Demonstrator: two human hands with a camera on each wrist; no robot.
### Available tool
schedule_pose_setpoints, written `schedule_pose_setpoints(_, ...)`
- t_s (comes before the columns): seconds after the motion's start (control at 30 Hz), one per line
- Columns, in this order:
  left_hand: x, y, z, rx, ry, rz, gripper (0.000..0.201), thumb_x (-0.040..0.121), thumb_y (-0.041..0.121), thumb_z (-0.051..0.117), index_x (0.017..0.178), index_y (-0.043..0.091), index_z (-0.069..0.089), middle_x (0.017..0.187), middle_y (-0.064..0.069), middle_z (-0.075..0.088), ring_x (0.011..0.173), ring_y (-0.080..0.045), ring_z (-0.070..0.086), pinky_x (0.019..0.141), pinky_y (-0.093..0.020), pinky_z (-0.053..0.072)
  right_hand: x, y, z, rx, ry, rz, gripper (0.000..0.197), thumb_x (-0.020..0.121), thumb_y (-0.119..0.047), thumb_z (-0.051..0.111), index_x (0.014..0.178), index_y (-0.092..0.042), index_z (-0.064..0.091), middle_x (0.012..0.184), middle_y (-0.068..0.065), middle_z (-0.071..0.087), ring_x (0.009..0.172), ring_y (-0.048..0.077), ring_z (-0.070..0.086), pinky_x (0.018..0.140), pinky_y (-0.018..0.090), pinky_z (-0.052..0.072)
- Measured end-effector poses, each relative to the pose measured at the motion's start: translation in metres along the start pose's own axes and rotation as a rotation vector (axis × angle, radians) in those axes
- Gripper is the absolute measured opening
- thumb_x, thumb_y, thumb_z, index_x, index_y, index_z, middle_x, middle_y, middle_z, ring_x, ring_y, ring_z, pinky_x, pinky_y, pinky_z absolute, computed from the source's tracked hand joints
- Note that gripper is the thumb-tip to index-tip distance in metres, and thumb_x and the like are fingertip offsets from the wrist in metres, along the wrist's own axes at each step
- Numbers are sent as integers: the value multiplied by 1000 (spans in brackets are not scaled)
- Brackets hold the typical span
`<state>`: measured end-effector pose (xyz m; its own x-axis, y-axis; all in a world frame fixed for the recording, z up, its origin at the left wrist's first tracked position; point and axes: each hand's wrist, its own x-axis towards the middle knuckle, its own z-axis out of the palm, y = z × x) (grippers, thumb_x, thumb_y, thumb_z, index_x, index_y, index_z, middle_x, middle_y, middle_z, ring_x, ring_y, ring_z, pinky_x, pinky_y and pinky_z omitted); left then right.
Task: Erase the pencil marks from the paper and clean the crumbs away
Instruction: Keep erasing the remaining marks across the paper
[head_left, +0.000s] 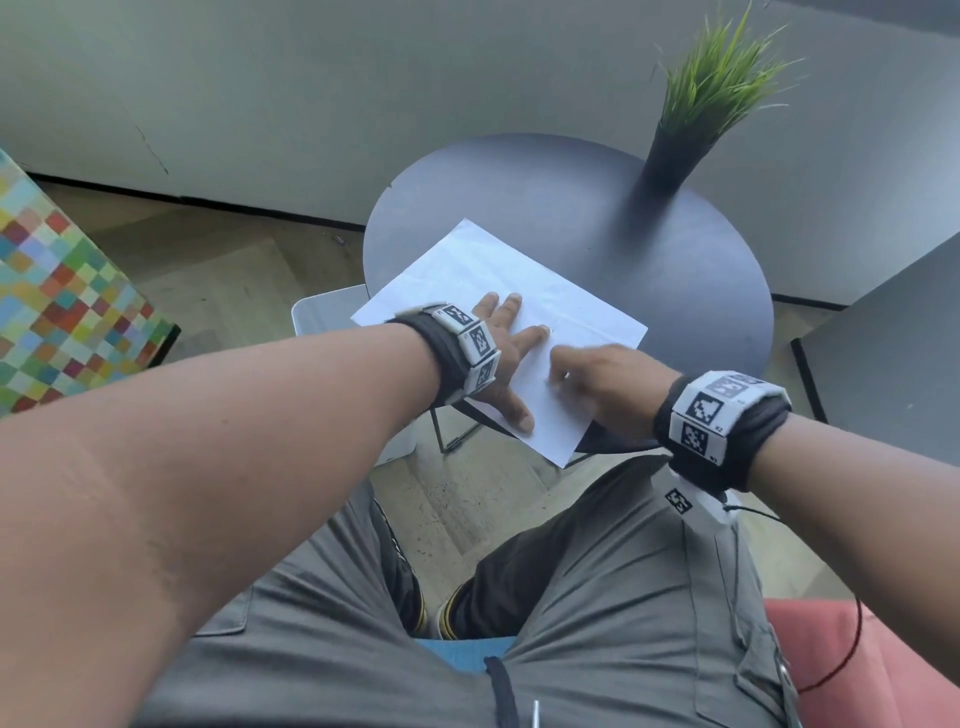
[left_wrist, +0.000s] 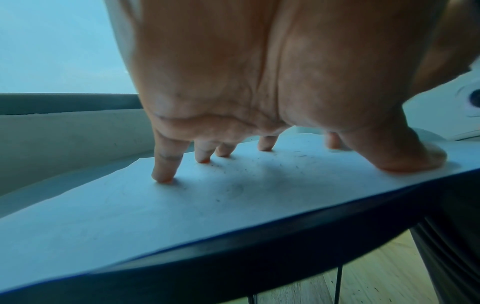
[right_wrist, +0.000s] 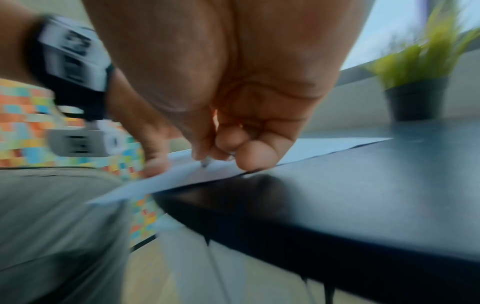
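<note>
Two hands on the paper (head_left: 498, 291) right now. It lies flat on the round dark counter (head_left: 623, 249), near corner poking out over the counter's edge toward the person. Left hand (head_left: 501, 358) is spread wide, fingers (left_wrist: 166, 162) straight, tips and thumb pressing down on the sheet's near-left part. Tiny dark crumbs (left_wrist: 259, 170) lie scattered on the paper under that palm, between thumb and fingers. Right hand (head_left: 602, 371) sits just right of the left, on the paper's near edge, fingers curled tight together, pinching a small pale eraser (right_wrist: 206, 161) whose tip touches the sheet; it's blurred, mostly hidden by the fingers. Far side of the counter from the paper, well apart: a plant (head_left: 717, 88) in a dark pot.
</note>
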<state>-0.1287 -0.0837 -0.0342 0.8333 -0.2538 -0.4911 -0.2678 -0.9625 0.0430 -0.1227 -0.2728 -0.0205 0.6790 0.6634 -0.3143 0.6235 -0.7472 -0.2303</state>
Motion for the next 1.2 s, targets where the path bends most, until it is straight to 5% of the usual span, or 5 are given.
schedule_pose_setpoints(0.53,7,4,-3,29,-17,-8,133,56,83,71,157,32,0,164,-16,-14,150,-41,-10,116,-65,17,-2,9,-2,-16,96,138,18,99,-37,42,98,-20,46,93,6,61,88,31,56,76,40,49)
schedule_pose_setpoints(0.7,10,2,0,45,-17,-19,136,52,86,70,156,32,0,164,-17,-14,150,-43,-10,116,-64,17,-14,-12,10,15,-155,-98,8,94,-13,45,99,-20,46,95,2,60,84,24,53,74,34,44)
schedule_pose_setpoints(0.87,9,2,-1,32,-8,-11,134,54,84,70,156,34,-1,164,-14,-15,150,-41,-10,116,-66,16,-6,14,-3,-49,68,151,14,99,-36,40,100,-22,44,96,4,60,87,29,54,76,38,47)
schedule_pose_setpoints(1.03,11,1,1,36,-13,-12,137,52,86,69,156,34,-2,164,-16,-16,150,-42,-12,117,-64,16,-20,-15,13,26,-173,-58,9,94,-16,44,95,-25,41,90,-1,57,83,23,52,72,38,46)
schedule_pose_setpoints(1.2,9,0,0,33,-10,-5,135,55,85,69,156,35,-4,164,-15,-16,150,-41,-11,117,-65,16,-5,7,0,-29,72,177,16,99,-38,39,98,-22,42,95,5,60,84,29,55,73,37,47)
